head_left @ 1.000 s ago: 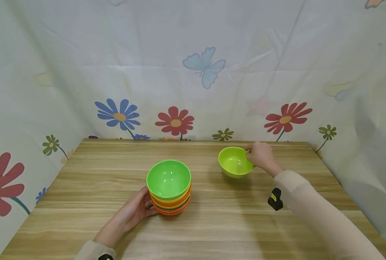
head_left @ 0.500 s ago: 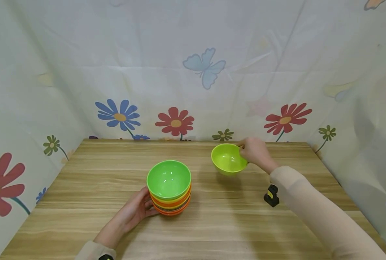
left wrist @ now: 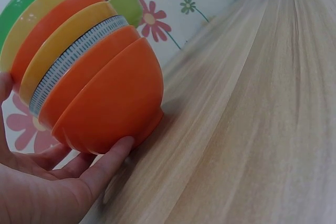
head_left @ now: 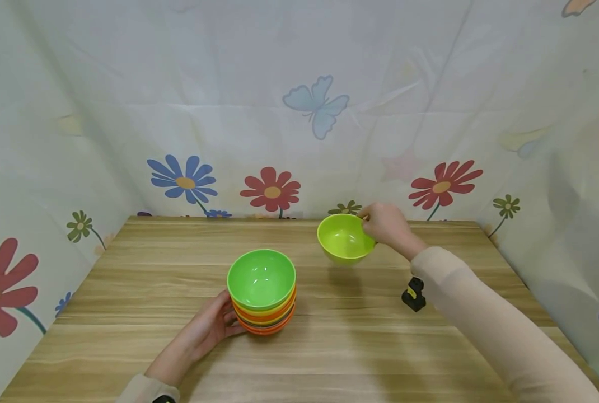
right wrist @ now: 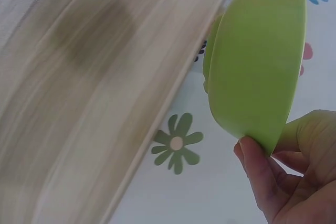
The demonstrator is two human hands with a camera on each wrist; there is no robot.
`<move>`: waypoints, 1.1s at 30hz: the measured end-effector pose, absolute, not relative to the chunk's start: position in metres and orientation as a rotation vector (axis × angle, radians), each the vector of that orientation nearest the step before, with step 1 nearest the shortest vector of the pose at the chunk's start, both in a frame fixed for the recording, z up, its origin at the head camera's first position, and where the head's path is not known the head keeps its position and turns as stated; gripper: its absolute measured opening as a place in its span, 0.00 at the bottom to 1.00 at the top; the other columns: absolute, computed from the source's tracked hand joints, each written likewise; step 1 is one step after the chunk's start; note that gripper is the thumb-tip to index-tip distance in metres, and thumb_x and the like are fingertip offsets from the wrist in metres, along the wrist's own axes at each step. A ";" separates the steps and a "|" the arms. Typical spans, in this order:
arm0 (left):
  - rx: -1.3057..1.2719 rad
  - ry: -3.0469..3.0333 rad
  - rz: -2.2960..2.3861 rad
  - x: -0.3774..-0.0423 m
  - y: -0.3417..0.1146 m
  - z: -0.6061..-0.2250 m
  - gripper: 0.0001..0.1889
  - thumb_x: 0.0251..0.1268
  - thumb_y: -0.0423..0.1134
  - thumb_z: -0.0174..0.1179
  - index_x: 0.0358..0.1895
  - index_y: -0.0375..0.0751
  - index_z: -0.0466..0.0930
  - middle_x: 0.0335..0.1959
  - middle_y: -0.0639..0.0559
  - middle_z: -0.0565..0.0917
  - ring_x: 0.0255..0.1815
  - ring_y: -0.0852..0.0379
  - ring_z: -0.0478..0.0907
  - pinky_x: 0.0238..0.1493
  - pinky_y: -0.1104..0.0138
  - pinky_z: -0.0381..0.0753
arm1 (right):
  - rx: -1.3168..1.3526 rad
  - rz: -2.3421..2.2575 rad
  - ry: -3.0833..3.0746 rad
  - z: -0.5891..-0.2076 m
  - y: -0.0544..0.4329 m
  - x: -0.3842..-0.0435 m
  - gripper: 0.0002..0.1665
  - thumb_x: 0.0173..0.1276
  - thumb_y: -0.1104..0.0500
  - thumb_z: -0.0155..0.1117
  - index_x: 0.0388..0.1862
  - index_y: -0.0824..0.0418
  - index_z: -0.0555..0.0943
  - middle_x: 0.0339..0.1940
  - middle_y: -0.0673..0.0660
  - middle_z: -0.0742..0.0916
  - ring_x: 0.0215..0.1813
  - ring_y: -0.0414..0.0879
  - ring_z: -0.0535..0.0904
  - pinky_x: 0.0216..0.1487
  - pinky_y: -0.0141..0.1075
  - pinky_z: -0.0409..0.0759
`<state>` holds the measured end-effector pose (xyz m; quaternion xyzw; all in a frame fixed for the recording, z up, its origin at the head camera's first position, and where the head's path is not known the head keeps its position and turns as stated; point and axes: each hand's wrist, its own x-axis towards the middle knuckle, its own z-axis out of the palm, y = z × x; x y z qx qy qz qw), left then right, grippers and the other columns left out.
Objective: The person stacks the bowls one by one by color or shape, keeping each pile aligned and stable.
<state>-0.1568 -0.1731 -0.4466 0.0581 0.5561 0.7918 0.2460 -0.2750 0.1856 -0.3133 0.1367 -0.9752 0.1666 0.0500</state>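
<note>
A stack of nested bowls (head_left: 265, 320) stands on the wooden table, with a green bowl (head_left: 261, 280) on top. Beneath it are yellow and orange bowls, a patterned white one and orange bowls (left wrist: 118, 95) at the bottom. My left hand (head_left: 214, 324) holds the left side of the stack, its thumb higher than the fingers (left wrist: 107, 166). To the right and farther back, a lime-green bowl (head_left: 344, 243) hangs above the table, its open side up. My right hand (head_left: 387, 226) pinches its right rim between thumb and fingers (right wrist: 257, 169). The lime-green bowl's inside is hidden in the right wrist view.
The wood-grain table (head_left: 153, 268) ends at a white curtain (head_left: 219, 73) printed with flowers and a butterfly. The curtain also hangs along both sides. A black device (head_left: 413, 295) is worn at my right wrist.
My right hand has carried the lime-green bowl left and upward in the head view, closer to the stack. My left hand and the stack have stayed in place.
</note>
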 end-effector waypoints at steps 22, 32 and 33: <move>0.166 1.516 2.171 -0.157 -0.173 -0.447 0.18 0.72 0.53 0.40 0.57 0.53 0.71 0.52 0.58 0.77 0.52 0.56 0.75 0.57 0.50 0.72 | 0.495 0.521 -2.948 -0.280 0.151 -0.273 0.17 0.56 0.68 0.53 0.42 0.65 0.84 0.36 0.62 0.87 0.26 0.45 0.79 0.20 0.29 0.74; 0.173 1.508 2.173 -0.157 -0.173 -0.447 0.17 0.72 0.52 0.40 0.56 0.53 0.72 0.52 0.57 0.77 0.53 0.56 0.74 0.57 0.49 0.72 | 0.540 0.502 -2.959 -0.269 0.128 -0.270 0.16 0.58 0.67 0.53 0.42 0.64 0.84 0.35 0.60 0.87 0.27 0.45 0.80 0.21 0.28 0.75; 0.172 1.510 2.173 -0.157 -0.173 -0.447 0.17 0.72 0.52 0.40 0.55 0.53 0.72 0.52 0.57 0.78 0.53 0.56 0.75 0.57 0.49 0.72 | 0.552 0.504 -2.955 -0.268 0.126 -0.269 0.17 0.58 0.67 0.53 0.42 0.63 0.85 0.35 0.60 0.87 0.27 0.45 0.80 0.21 0.28 0.75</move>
